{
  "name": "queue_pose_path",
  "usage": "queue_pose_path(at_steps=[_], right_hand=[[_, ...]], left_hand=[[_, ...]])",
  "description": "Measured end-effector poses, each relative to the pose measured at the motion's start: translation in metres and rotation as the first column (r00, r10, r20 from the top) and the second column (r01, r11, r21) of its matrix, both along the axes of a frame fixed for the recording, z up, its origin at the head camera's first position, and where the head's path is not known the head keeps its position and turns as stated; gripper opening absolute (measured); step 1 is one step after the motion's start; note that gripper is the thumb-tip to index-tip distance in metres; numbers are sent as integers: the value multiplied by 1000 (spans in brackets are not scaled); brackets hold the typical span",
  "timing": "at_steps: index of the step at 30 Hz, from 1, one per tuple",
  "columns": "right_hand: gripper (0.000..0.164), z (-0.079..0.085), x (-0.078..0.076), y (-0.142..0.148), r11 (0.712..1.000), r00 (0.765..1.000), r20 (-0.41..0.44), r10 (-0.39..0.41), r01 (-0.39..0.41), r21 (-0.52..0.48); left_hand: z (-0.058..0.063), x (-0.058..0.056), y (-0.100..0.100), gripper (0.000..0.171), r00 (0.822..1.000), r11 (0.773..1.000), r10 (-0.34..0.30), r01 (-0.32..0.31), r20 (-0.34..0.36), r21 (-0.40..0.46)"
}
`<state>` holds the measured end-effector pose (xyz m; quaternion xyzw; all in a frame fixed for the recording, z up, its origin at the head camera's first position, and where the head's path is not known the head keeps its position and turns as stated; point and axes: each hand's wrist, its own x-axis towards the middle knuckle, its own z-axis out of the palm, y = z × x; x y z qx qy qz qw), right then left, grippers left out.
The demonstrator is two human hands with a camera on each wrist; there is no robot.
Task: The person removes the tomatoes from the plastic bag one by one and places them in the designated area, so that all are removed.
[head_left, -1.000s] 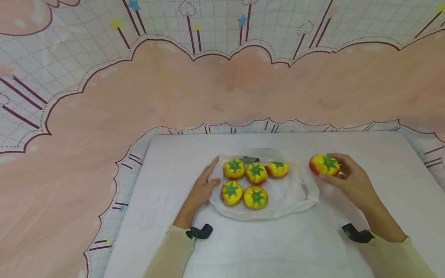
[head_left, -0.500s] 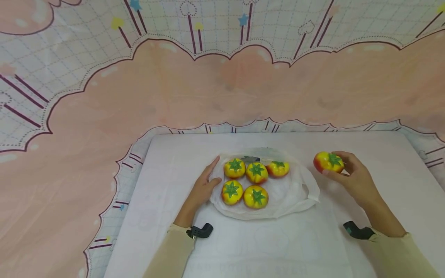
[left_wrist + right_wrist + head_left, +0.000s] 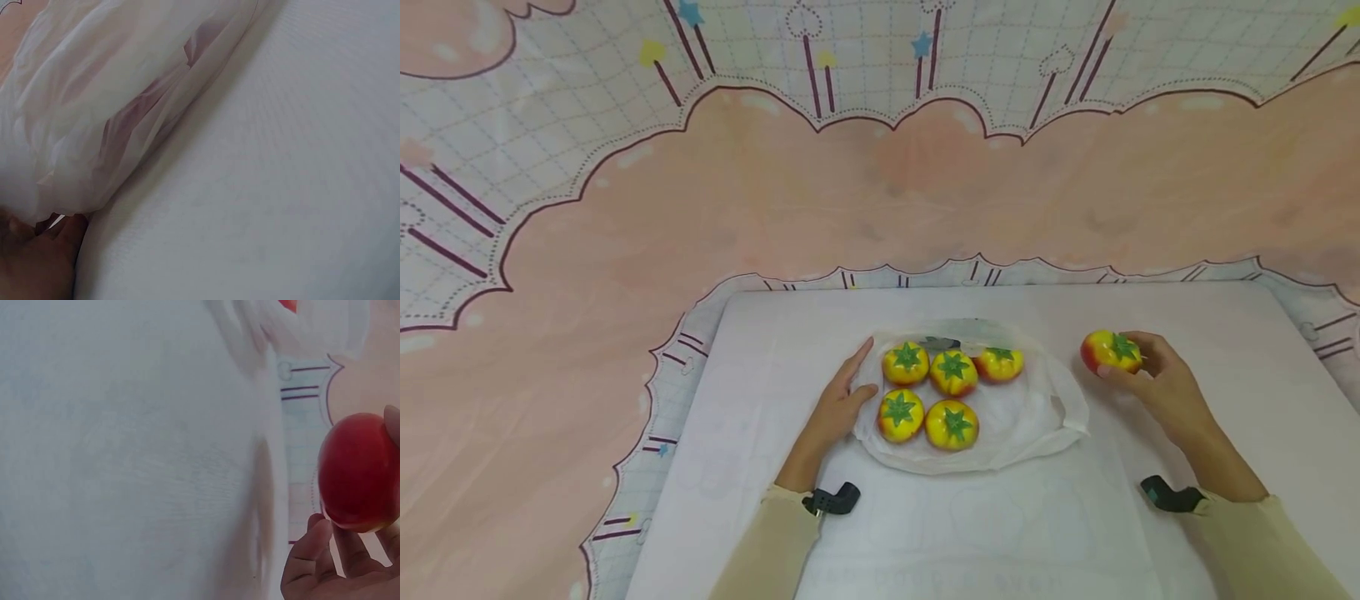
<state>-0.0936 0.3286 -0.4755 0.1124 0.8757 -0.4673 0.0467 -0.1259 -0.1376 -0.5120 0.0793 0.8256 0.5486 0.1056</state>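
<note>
My right hand [image 3: 1165,379] holds a yellow-and-red, tomato-like fruit [image 3: 1105,352] with a green star-shaped leaf top, between thumb and fingers to the right of a white plastic bag [image 3: 1022,433]. In the right wrist view this fruit [image 3: 357,472] shows its smooth red underside. Inside the spread bag sit several matching fruits [image 3: 953,425], leaf tops up. My left hand [image 3: 835,408] lies along the bag's left side, index finger straight and thumb spread toward the fruits. From the left wrist, the fingers [image 3: 69,231] meet the bag's edge; part of that hand is hidden.
The white-covered table [image 3: 790,333] carries the bag at its middle. A dark printed patch [image 3: 940,343] shows at the bag's back. Behind the table hangs a pink-and-white patterned cloth [image 3: 880,192]. Black straps with devices sit on both wrists.
My right hand has shifted slightly right with the fruit, away from the bag, then dipped a little. The left hand, the bag and the fruits in it stay put.
</note>
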Motion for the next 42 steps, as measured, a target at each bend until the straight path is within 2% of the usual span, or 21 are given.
queue_pose_path(at_steps=[4, 8, 13, 22, 42], right_hand=[[87, -6, -1, 1, 1000, 1000, 4, -7, 7, -6], [93, -9, -3, -2, 1000, 997, 71, -13, 13, -6], [95, -9, -3, -1, 1000, 993, 120, 8, -11, 24], [94, -11, -8, 6, 997, 986, 151, 71, -68, -24], [102, -3, -16, 3, 986, 976, 192, 106, -128, 109]], left_hand=[[1, 0, 0, 70, 1000, 1000, 3, -3, -1, -8], [0, 2, -1, 71, 1000, 1000, 15, -14, 9, -22], [0, 2, 1, 70, 1000, 1000, 9, -8, 24, -29], [0, 2, 1, 70, 999, 999, 12, -11, 29, -44], [2, 0, 1, 70, 1000, 999, 5, -5, 5, -45]])
